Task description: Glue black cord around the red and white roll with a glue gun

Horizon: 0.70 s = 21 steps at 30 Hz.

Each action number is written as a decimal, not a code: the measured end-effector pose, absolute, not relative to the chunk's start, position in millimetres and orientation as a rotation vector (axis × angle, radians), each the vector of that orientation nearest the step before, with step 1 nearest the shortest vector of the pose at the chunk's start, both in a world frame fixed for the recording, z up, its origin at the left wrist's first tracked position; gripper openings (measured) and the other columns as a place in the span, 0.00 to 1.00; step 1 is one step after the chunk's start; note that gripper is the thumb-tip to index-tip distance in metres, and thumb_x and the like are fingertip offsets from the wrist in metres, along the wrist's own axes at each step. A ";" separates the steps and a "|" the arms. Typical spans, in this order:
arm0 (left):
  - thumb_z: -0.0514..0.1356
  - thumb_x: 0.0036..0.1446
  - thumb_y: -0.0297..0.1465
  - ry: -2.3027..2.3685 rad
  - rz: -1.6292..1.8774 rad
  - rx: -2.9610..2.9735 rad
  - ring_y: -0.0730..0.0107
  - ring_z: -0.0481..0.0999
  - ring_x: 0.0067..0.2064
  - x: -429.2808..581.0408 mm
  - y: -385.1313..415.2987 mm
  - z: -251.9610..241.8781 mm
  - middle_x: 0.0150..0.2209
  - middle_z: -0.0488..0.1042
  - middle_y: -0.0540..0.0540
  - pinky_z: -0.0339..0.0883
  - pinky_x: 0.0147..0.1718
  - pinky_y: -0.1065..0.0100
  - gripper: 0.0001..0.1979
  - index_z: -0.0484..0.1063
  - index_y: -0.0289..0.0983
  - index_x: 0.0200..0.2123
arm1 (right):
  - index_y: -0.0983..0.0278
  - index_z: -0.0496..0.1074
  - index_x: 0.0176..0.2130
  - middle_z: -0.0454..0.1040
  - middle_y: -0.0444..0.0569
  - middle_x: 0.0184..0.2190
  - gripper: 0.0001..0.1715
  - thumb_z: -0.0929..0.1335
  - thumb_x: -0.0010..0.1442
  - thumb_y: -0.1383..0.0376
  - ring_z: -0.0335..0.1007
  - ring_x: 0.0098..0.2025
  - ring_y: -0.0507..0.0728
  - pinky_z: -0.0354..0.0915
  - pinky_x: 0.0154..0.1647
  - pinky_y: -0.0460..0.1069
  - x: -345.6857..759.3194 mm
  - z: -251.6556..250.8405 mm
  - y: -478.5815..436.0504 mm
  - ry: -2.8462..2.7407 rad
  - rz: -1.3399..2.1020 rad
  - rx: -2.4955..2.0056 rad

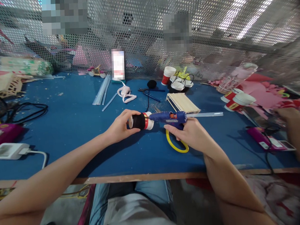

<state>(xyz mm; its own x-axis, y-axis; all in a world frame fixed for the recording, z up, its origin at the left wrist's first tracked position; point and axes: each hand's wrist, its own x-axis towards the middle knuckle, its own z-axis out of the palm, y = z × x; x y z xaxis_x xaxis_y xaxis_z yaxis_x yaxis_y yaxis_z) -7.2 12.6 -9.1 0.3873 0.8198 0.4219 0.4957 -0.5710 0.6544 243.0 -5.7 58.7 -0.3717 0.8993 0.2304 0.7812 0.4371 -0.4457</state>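
Observation:
My left hand (121,126) is closed around a small paper cup (141,121) lying on its side, wrapped in black with a red and white rim. My right hand (190,134) grips a blue hot glue gun (168,117) with a clear glue stick (205,114) sticking out of its back. The gun's nozzle touches the cup's rim. Both hands hover just above the blue table (74,128). Yellow-handled scissors (175,146) lie under my right hand.
A stack of wooden sticks (182,103), white ribbon (124,93), clear glue sticks (101,91) and red-and-white paper cups (234,101) lie farther back. Black cables (24,112) and a white charger (8,151) sit left. Another person's arm (295,130) rests at the right. Metal mesh (147,33) backs the table.

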 end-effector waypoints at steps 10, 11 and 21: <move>0.60 0.51 0.25 1.002 0.992 2.456 0.62 0.64 0.52 -2.6 7.6 -4.0 0.49 0.62 0.40 0.62 0.51 0.58 0.21 0.61 0.38 0.49 | 0.62 0.62 0.18 0.67 0.45 0.15 0.20 0.64 0.55 0.54 0.63 0.18 0.52 0.60 0.21 0.48 243.3 58.3 -2.7 -2.206 0.412 -1.514; 0.60 0.51 0.25 0.998 0.987 2.464 0.62 0.64 0.52 -2.7 7.6 -4.3 0.49 0.62 0.40 0.62 0.51 0.59 0.21 0.61 0.38 0.49 | 0.62 0.62 0.18 0.67 0.44 0.14 0.20 0.64 0.54 0.54 0.63 0.18 0.52 0.60 0.21 0.48 243.2 59.1 -3.2 -2.197 0.431 -1.520; 0.58 0.53 0.25 0.963 0.941 2.539 0.60 0.63 0.53 -3.5 6.2 -4.0 0.51 0.60 0.38 0.62 0.51 0.57 0.20 0.60 0.38 0.49 | 0.61 0.59 0.17 0.66 0.43 0.12 0.23 0.65 0.54 0.52 0.64 0.15 0.51 0.61 0.20 0.48 244.8 63.4 -4.1 -2.150 0.589 -1.571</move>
<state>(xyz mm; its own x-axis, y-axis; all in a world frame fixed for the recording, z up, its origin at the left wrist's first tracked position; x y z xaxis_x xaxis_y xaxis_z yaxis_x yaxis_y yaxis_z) -3.5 6.2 -4.0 0.5687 0.6684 0.4795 0.4951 -0.7436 0.4493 244.8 -4.1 63.4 -0.2798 0.9568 0.0792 0.7830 0.2752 -0.5578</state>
